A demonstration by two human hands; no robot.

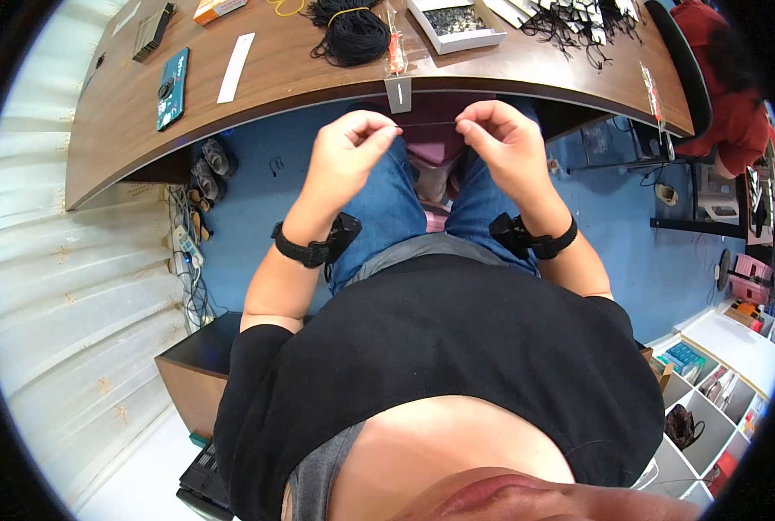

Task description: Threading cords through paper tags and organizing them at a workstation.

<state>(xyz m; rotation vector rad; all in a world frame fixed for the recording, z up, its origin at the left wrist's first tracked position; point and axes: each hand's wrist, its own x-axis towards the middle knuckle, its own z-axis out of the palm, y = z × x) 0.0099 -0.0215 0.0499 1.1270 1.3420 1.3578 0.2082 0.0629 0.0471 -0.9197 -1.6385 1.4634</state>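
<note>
Both my hands are in front of the table edge, above my lap. My left hand (342,161) pinches with thumb and forefinger, and so does my right hand (513,156). Between the two pinches runs a thin, pale thread (429,124), stretched nearly level. Its ends are hidden in my fingertips. Just beyond it, a small grey-white card (399,95) with a slit hangs at the table's front edge, beside clear tape and a red strip (396,54).
On the brown table (292,95) lie a bundle of black cord (349,36), a white box (474,41) of small dark pieces, tags with black strings (583,19), a white strip (236,68) and a teal phone (173,91). A person in red (726,74) is at the right.
</note>
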